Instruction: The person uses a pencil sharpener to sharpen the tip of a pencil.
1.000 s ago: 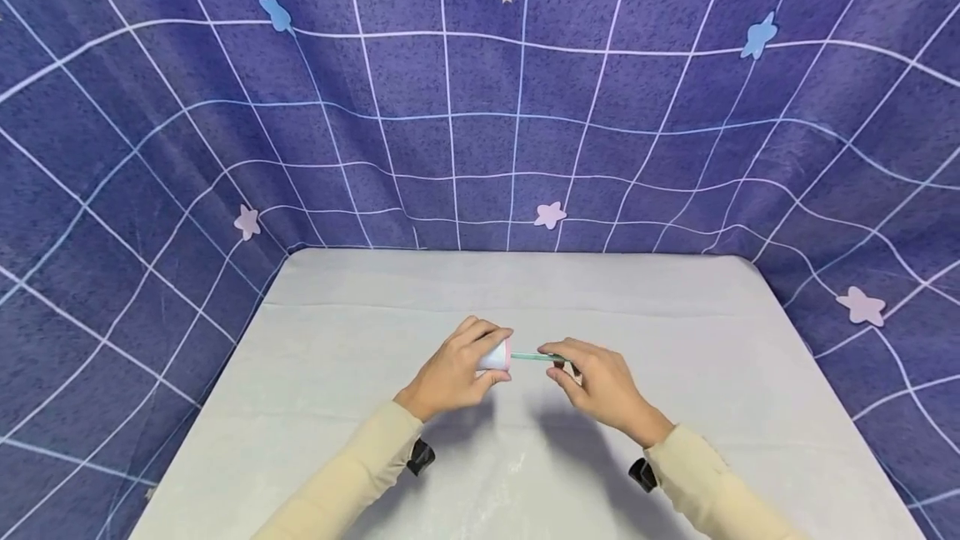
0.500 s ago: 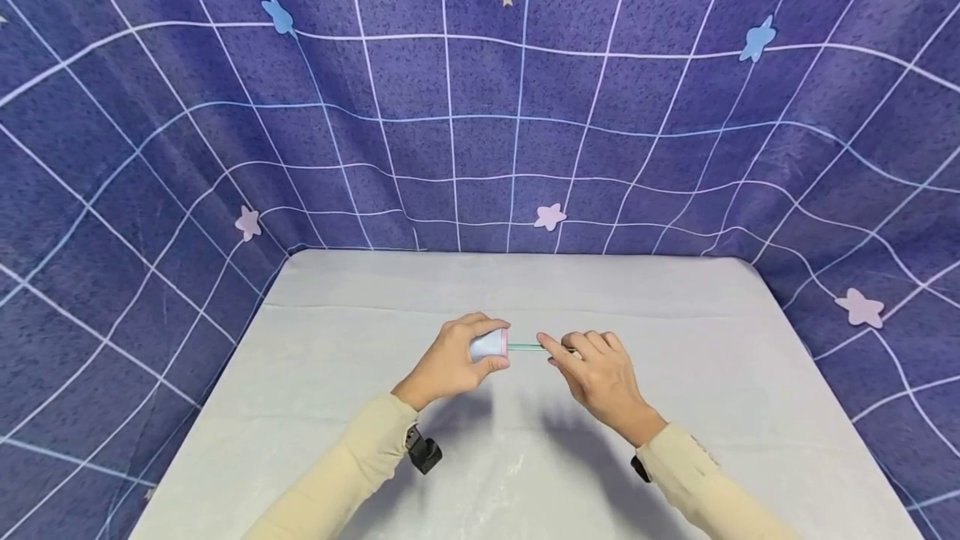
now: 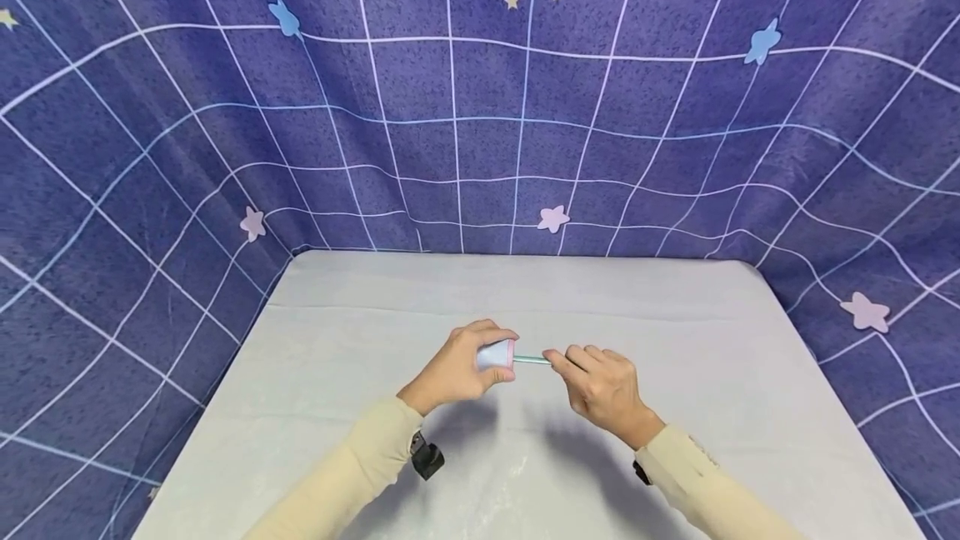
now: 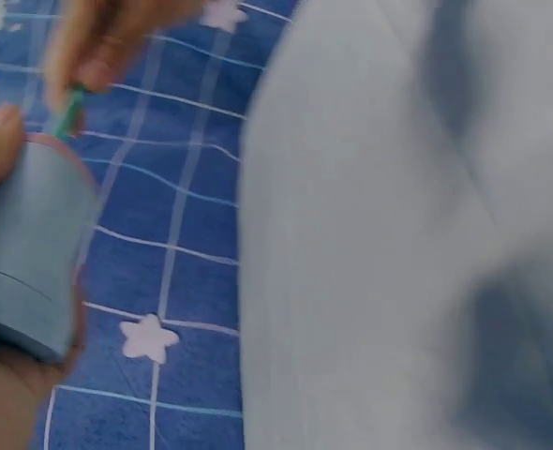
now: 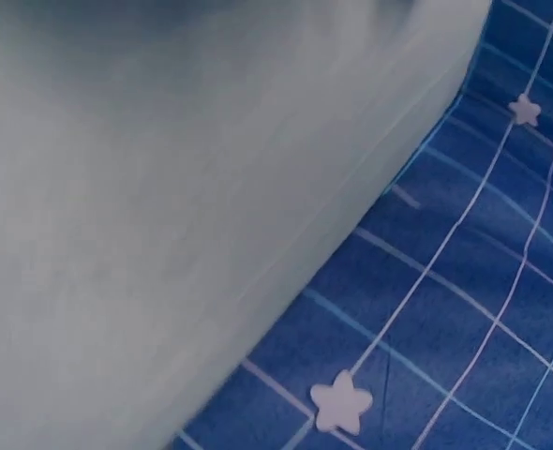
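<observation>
A light blue cylinder point(image 3: 492, 355) with a pink rim lies sideways in my left hand point(image 3: 452, 369), above the white table. Thumb and fingers grip it from opposite sides, its rimmed end facing right. From that end a thin green stick point(image 3: 531, 359) runs across to my right hand point(image 3: 602, 386), whose curled fingers pinch it and hide its far end. In the left wrist view, the cylinder point(image 4: 33, 234) shows a narrow waist and a seam line near its base, and the stick point(image 4: 68, 114) meets its rim. Neither the right hand nor the stick shows clearly in the right wrist view.
A white cloth-covered table point(image 3: 360, 332) spreads under both hands, carrying their shadows. Blue-purple curtains point(image 3: 480, 132) with grid lines and stars enclose the back and both sides. A small black device point(image 3: 427, 458) is strapped at the left wrist.
My right hand has turned over, fingers curling in and knuckles now up, still pinching the stick. The left hand keeps its grip on the cylinder with only a slight shift.
</observation>
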Available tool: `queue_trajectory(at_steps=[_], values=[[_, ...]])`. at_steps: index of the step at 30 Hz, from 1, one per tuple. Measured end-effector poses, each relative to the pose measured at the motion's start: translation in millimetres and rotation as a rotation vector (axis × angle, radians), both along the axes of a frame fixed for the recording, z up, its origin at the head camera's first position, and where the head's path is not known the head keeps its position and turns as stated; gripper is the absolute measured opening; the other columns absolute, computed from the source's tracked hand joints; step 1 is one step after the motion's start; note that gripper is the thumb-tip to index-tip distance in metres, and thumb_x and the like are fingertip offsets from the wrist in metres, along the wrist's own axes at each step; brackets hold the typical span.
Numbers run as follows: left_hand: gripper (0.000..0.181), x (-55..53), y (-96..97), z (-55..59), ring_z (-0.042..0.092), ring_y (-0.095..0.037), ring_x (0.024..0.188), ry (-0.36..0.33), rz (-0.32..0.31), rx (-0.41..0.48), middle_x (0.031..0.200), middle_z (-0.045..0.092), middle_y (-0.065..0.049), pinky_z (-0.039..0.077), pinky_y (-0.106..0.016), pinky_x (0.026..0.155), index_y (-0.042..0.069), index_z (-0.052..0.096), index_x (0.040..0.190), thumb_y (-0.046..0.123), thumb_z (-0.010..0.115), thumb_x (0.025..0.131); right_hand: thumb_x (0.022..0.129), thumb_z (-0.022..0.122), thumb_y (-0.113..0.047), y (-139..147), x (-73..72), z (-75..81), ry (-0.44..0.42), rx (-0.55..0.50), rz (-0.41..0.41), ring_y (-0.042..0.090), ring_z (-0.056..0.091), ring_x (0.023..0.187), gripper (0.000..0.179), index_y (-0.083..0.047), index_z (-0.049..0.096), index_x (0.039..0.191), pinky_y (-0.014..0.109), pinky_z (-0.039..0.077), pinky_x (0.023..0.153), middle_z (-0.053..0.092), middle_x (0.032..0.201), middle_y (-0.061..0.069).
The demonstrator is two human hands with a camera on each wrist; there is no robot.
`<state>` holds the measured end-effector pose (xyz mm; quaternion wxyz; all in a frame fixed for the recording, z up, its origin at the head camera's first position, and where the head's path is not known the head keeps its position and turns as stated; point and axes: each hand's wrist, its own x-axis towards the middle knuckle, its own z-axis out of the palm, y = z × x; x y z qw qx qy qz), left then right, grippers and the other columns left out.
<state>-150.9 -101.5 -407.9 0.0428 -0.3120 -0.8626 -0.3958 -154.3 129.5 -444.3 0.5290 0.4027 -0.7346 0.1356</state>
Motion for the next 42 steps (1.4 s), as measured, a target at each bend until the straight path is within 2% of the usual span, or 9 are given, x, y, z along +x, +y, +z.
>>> queue_trajectory(at_steps=[3, 8, 13, 17, 24, 27, 30, 38, 42], values=[[0.049, 4.1, -0.1, -11.3, 0.054, -0.014, 0.091, 0.139, -0.016, -0.013, 0.103, 0.064, -0.004, 0.047, -0.023, 0.074, 0.004, 0.065, 0.116, 0.016, 0.082, 0.072, 0.096, 0.052, -0.018, 1.3, 8.3, 3.8, -0.260, 0.003, 0.041, -0.001, 0.025, 0.046, 0.024, -0.015, 0.073, 0.084, 0.010, 0.017, 0.040, 0.043, 0.057, -0.008], [0.053, 7.8, 0.0, -25.9, 0.050, -0.015, 0.092, 0.404, -0.051, -0.034, 0.105, 0.063, -0.005, 0.048, -0.022, 0.076, 0.000, 0.064, 0.117, 0.019, 0.084, 0.071, 0.083, 0.068, -0.013, 6.8, 16.5, 19.3, -0.871, 0.010, 0.049, -0.007, 0.027, 0.048, 0.011, -0.016, 0.077, 0.088, 0.013, 0.024, 0.043, 0.059, 0.065, -0.012], [0.054, 5.6, 0.8, -34.9, 0.049, -0.016, 0.089, 0.672, -0.100, -0.072, 0.106, 0.060, -0.007, 0.046, -0.022, 0.077, -0.002, 0.062, 0.116, 0.021, 0.082, 0.072, 0.088, 0.063, -0.009, 11.3, 11.1, 32.9, -1.391, -0.025, 0.126, -0.003, 0.041, 0.055, 0.015, -0.008, 0.077, 0.094, 0.018, 0.037, 0.052, 0.071, 0.076, 0.003], [0.050, 4.8, 2.2, -40.5, 0.050, -0.017, 0.088, 0.808, -0.125, -0.106, 0.106, 0.060, -0.009, 0.046, -0.024, 0.078, -0.002, 0.059, 0.118, 0.027, 0.075, 0.080, 0.088, 0.058, -0.001, 15.4, 4.6, 36.5, -1.644, -0.080, 0.305, -0.002, 0.053, 0.071, 0.018, 0.008, 0.072, 0.095, 0.018, 0.046, 0.069, 0.073, 0.084, 0.012], [0.052, 3.7, 3.8, -42.9, 0.053, -0.018, 0.089, 0.942, -0.130, -0.176, 0.108, 0.062, -0.010, 0.048, -0.024, 0.080, -0.002, 0.059, 0.119, 0.028, 0.076, 0.080, 0.089, 0.054, -0.001, 20.2, -2.0, 35.1, -1.886, -0.116, 0.415, 0.002, 0.021, 0.046, 0.023, 0.018, 0.066, 0.096, 0.017, 0.019, 0.042, 0.032, 0.051, -0.011], [0.053, 1.6, 2.2, -40.7, 0.054, -0.018, 0.089, 0.937, -0.128, -0.185, 0.109, 0.062, -0.010, 0.047, -0.025, 0.081, -0.002, 0.058, 0.120, 0.029, 0.075, 0.080, 0.091, 0.053, -0.002, 19.5, -2.0, 33.6, -1.824, -0.090, 0.401, 0.003, 0.023, 0.046, 0.023, 0.013, 0.069, 0.096, 0.018, 0.020, 0.043, 0.033, 0.052, -0.009], [0.053, -1.8, -0.3, -34.9, 0.054, -0.018, 0.090, 0.875, -0.108, -0.171, 0.108, 0.062, -0.010, 0.047, -0.026, 0.082, -0.001, 0.058, 0.120, 0.028, 0.075, 0.080, 0.092, 0.055, -0.007, 17.4, 0.2, 31.3, -1.644, -0.068, 0.332, 0.002, 0.031, 0.049, 0.021, 0.004, 0.072, 0.099, 0.018, 0.027, 0.046, 0.044, 0.057, -0.006], [0.052, -6.4, -4.1, -21.0, 0.055, -0.018, 0.092, 0.563, 0.012, -0.087, 0.103, 0.063, -0.007, 0.050, -0.026, 0.079, -0.002, 0.063, 0.116, 0.022, 0.081, 0.073, 0.082, 0.072, -0.017, 13.3, 12.2, 13.9, -0.782, 0.062, -0.030, 0.005, 0.058, 0.072, 0.032, -0.014, 0.068, 0.114, 0.025, 0.046, 0.063, 0.068, 0.094, -0.007], [0.050, -6.3, -3.5, -13.1, 0.056, -0.018, 0.094, 0.341, 0.062, -0.048, 0.101, 0.064, -0.006, 0.050, -0.027, 0.074, -0.001, 0.064, 0.116, 0.019, 0.081, 0.073, 0.089, 0.064, -0.021, 15.3, 11.4, 5.5, -0.515, 0.148, -0.064, 0.021, 0.062, 0.096, 0.040, -0.009, 0.059, 0.127, 0.036, 0.047, 0.083, 0.065, 0.109, 0.003]])
